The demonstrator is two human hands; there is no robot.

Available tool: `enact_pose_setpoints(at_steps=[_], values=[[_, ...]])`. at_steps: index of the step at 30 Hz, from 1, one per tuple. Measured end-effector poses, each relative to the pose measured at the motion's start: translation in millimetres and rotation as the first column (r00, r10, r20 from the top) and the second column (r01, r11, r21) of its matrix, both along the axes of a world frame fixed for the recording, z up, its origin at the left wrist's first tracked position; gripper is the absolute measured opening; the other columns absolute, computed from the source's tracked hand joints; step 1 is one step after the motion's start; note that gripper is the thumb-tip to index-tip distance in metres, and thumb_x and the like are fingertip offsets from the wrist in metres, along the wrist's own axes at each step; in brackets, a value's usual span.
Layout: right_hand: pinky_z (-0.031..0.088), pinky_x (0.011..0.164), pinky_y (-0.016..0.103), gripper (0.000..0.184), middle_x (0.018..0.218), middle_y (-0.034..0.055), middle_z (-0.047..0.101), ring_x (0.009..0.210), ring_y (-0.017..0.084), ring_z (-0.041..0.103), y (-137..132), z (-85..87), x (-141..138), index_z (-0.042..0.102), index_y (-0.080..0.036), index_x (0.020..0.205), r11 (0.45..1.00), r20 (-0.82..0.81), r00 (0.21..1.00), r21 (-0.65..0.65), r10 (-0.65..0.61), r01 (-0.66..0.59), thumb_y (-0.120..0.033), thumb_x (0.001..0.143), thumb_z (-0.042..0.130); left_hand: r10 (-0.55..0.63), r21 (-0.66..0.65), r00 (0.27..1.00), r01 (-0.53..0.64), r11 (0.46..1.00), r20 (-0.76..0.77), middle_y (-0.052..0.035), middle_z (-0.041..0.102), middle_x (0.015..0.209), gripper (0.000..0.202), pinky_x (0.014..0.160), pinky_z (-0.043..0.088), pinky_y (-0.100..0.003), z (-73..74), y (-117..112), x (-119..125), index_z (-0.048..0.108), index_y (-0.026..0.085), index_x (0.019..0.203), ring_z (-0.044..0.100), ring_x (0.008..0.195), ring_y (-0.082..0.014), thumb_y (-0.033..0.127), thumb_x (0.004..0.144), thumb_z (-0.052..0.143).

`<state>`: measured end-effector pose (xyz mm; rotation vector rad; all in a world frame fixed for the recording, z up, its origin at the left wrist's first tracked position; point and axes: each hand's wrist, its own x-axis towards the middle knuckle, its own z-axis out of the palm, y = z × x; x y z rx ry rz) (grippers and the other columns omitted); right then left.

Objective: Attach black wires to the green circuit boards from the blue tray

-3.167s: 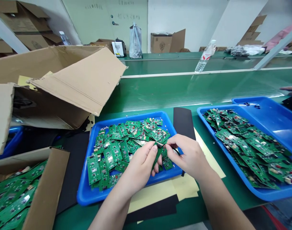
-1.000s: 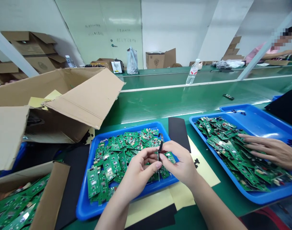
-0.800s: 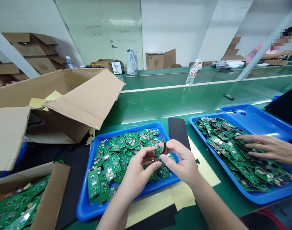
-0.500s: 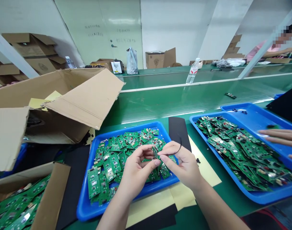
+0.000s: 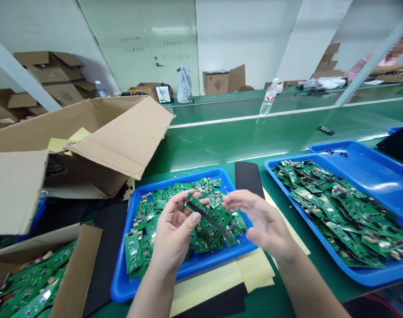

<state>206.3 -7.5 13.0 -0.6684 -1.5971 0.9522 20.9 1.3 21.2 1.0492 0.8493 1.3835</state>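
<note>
My left hand (image 5: 176,225) is closed on a small green circuit board (image 5: 190,202), held tilted between thumb and fingers above the near blue tray. From the board a thin black strip (image 5: 208,217) runs down to the right, over the boards in the tray. To its right, my right hand (image 5: 259,218) is raised, fingers apart and slightly blurred, with nothing visible in it. Below both hands, the blue tray (image 5: 118,269) holds many loose green circuit boards (image 5: 133,251).
Another blue tray (image 5: 345,274) heaped with boards stands at right, with a further blue tray (image 5: 383,165) beyond it. At left are an open carton (image 5: 122,137) and a box of boards (image 5: 85,260). A water bottle (image 5: 268,98) stands on the ledge. Yellow paper (image 5: 217,282) lies in front.
My right hand has come off the board and moved right, opening. My left hand has shifted left with the board, and the black strip now hangs across the tray. A co-worker's hand at right has gone.
</note>
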Motion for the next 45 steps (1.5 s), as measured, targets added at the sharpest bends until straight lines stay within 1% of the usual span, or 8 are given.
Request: enact_pose_setpoints(at_steps=[3,10,17,24,29,33,37,45], values=[[0.054,0.083,0.042,0.048,0.104,0.0097,0.066,0.096,0.024,0.064,-1,-2.8,-1,0.057,-0.024,0.117,0.998,-0.164,0.986,-0.07,-0.012,0.001,-0.058,0.085,0.047,-0.037,0.041,0.998,0.038,0.998,-0.043,-0.0047,0.068,0.097,0.035,0.075,0.054,-0.031,0.3,-2,1,0.064,0.024,0.099,0.065,0.094,-0.022,0.027,0.067,0.077],[0.054,0.068,0.028,0.015,0.086,0.0041,0.066,0.077,0.015,0.063,-9,-0.3,-15,0.064,-0.021,0.095,0.983,0.061,0.997,-0.173,-0.052,0.062,-0.03,0.082,0.062,-0.074,0.139,0.98,0.1,0.985,-0.183,-0.0021,0.067,0.088,0.031,0.078,0.053,-0.029,-0.9,-4,8,0.069,0.025,0.094,0.064,0.085,-0.017,0.018,0.065,0.077],[0.052,0.064,0.027,0.006,0.08,0.0022,0.06,0.076,0.015,0.06,-8,-1.2,-18,0.063,-0.021,0.085,0.978,-0.043,0.997,-0.203,-0.066,0.056,-0.026,0.082,0.062,-0.064,0.141,0.981,0.09,0.986,-0.182,-0.0014,0.067,0.085,0.029,0.077,0.053,-0.032,-0.1,-2,8,0.069,0.024,0.088,0.064,0.084,-0.0183,0.021,0.062,0.08],[0.053,0.068,0.025,0.015,0.089,0.0029,0.061,0.081,0.014,0.061,-9,-1.5,-20,0.062,-0.022,0.095,0.954,-0.127,0.992,-0.297,-0.011,-0.027,-0.02,0.08,0.063,-0.041,0.195,0.981,0.078,0.978,-0.19,-0.0001,0.065,0.084,0.028,0.075,0.055,-0.028,-3.7,-2,9,0.068,0.024,0.085,0.064,0.084,-0.016,0.015,0.062,0.08],[0.048,0.051,0.022,0.005,0.077,-0.0001,0.057,0.056,0.008,0.055,-7,-0.8,-21,0.063,-0.019,0.084,0.929,-0.187,0.982,-0.362,0.009,-0.078,-0.021,0.079,0.064,-0.07,0.278,0.97,0.135,0.951,-0.234,-0.0018,0.063,0.086,0.032,0.075,0.057,-0.029,-9.0,0,7,0.069,0.024,0.089,0.063,0.083,-0.0154,0.01,0.062,0.078],[0.043,0.052,0.022,0.005,0.072,-0.0011,0.053,0.06,0.01,0.052,-8,0.7,-20,0.06,-0.019,0.076,0.944,-0.117,0.993,-0.328,-0.003,-0.036,-0.02,0.08,0.062,-0.071,0.276,0.968,0.139,0.951,-0.242,-0.003,0.063,0.086,0.031,0.073,0.057,-0.03,-9.3,-1,8,0.069,0.023,0.09,0.063,0.082,-0.0161,0.01,0.063,0.078],[0.042,0.058,0.024,0.005,0.083,0.0018,0.052,0.074,0.013,0.052,-9,1.6,-18,0.057,-0.02,0.077,0.957,-0.03,0.999,-0.289,-0.029,0.019,-0.021,0.082,0.058,-0.085,0.272,0.965,0.154,0.95,-0.249,-0.0021,0.064,0.086,0.033,0.072,0.057,-0.025,-9.1,-3,9,0.069,0.024,0.091,0.063,0.083,-0.0143,0.008,0.063,0.077],[0.045,0.053,0.021,0.006,0.072,-0.0003,0.058,0.062,0.011,0.054,-11,4.2,-15,0.055,-0.019,0.081,0.962,0.084,0.993,-0.255,-0.08,0.099,-0.023,0.086,0.054,-0.18,0.181,0.956,0.224,0.958,-0.234,-0.0008,0.063,0.088,0.036,0.068,0.057,-0.02,-9.8,-7,9,0.07,0.028,0.096,0.066,0.088,-0.0148,0.009,0.066,0.075]])
